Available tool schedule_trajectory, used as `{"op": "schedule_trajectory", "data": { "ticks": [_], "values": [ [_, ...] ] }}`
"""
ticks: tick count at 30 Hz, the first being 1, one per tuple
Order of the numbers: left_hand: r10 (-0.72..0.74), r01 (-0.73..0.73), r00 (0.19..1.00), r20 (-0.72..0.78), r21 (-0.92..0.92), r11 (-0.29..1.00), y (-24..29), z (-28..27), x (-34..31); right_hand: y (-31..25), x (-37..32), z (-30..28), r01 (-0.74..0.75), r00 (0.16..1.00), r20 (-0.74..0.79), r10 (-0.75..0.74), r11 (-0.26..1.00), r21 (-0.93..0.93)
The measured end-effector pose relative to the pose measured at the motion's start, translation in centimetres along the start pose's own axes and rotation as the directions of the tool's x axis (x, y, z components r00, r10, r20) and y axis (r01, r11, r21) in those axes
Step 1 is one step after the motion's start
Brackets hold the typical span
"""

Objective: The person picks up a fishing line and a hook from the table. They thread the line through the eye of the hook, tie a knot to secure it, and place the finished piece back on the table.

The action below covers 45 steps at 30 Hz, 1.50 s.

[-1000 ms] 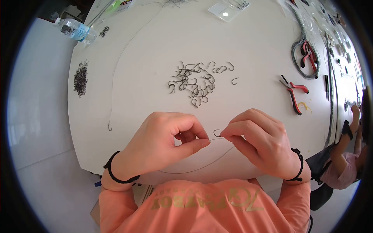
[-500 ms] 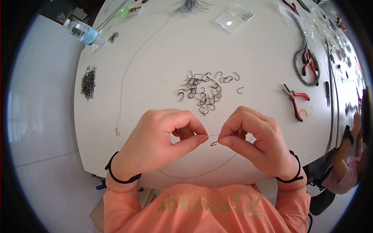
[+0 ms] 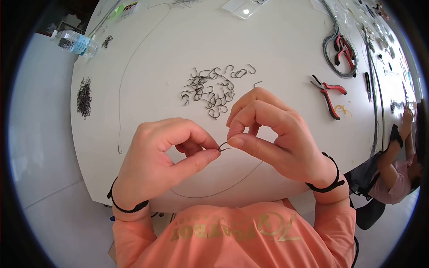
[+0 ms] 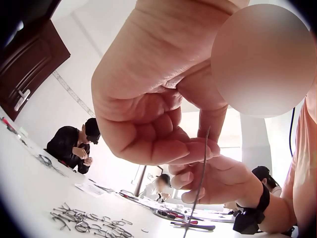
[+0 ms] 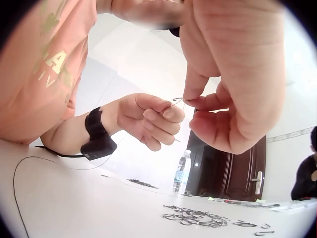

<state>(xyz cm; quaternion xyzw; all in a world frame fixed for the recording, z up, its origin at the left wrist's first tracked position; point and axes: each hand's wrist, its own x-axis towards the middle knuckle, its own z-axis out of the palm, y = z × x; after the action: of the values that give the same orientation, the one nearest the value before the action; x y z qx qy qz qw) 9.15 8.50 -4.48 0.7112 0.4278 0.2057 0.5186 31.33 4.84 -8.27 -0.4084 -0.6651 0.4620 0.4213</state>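
From where I'm standing, the person is working with both hands just above the near side of the white table. The left hand is pinching the fishing line between thumb and forefinger, with its other fingers curling in toward the palm. The right hand is gripping a small fishhook between thumb and forefinger. That hook is bridging the narrow gap between the two sets of fingertips — how much of it the left hand is also holding, I can't tell. The line is looping down below the hands, close to the shirt front.

To do this well, I'd say the right hand wants to be keeping the hook steady, pinching it away from its point, while the left is guiding the line right beside the metal. A light, even pull should be keeping the strand from slipping or kinking, and the slack loop is best hanging free of wrists and cloth.

Beyond the hands, a loose heap of hooks is lying on the table, and red-handled pliers are resting open over to the right — easily within reach, I'd judge.
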Motion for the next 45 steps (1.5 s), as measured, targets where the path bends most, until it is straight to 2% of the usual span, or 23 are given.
{"op": "schedule_trajectory", "data": {
  "ticks": [3,5,9,12,14,20,27,34,39,41,45],
  "values": [
    [0.005,-0.005,1.000,0.014,-0.008,1.000,0.1,0.0,-0.2,-0.1,-0.1,-0.2,-0.010,1.000,0.017,0.010,1.000,0.006],
    [0.012,-0.012,1.000,0.022,-0.003,1.000,0.1,-0.1,-0.2,-0.5,-0.1,-0.3,-0.012,0.999,0.050,0.015,0.998,-0.065],
    [0.028,-0.029,0.999,0.037,0.020,0.999,0.0,-0.2,0.0,-0.6,-0.1,-0.2,-0.003,0.998,0.063,0.006,0.999,-0.041],
    [0.018,-0.018,0.999,0.041,-0.002,1.000,-0.1,-0.1,0.0,-0.4,-0.3,0.1,-0.033,0.999,0.027,0.034,0.998,-0.047],
    [0.016,-0.016,0.999,0.037,-0.017,1.000,-0.2,-0.1,0.0,0.0,-0.3,0.3,0.032,0.999,0.012,-0.031,0.999,-0.039],
    [0.033,-0.033,0.998,0.060,-0.009,0.999,-0.2,0.0,0.1,-0.5,-0.6,0.5,-0.011,0.999,0.046,0.014,0.997,-0.071],
    [0.024,-0.015,0.995,0.100,-0.090,0.996,-0.5,-0.1,0.3,-0.6,-0.7,0.5,0.001,1.000,0.018,0.000,0.998,-0.061],
    [0.007,0.013,0.993,0.114,-0.175,0.985,-0.8,0.0,0.5,-0.2,-0.8,1.1,0.087,0.994,-0.054,-0.094,0.989,-0.116],
    [0.012,0.002,0.995,0.096,-0.149,0.989,-0.8,0.2,0.6,-0.4,-0.8,1.3,0.105,0.986,-0.111,-0.123,0.982,-0.157],
    [0.010,-0.002,0.997,0.070,-0.124,0.992,-1.0,0.3,0.6,-0.7,-0.6,1.2,0.179,0.951,-0.195,-0.242,0.939,-0.294],
    [0.032,-0.028,0.999,0.040,-0.113,0.993,-1.3,0.6,0.6,-1.0,-1.0,0.9,0.185,0.943,-0.184,-0.279,0.895,-0.406]
  ]
}}
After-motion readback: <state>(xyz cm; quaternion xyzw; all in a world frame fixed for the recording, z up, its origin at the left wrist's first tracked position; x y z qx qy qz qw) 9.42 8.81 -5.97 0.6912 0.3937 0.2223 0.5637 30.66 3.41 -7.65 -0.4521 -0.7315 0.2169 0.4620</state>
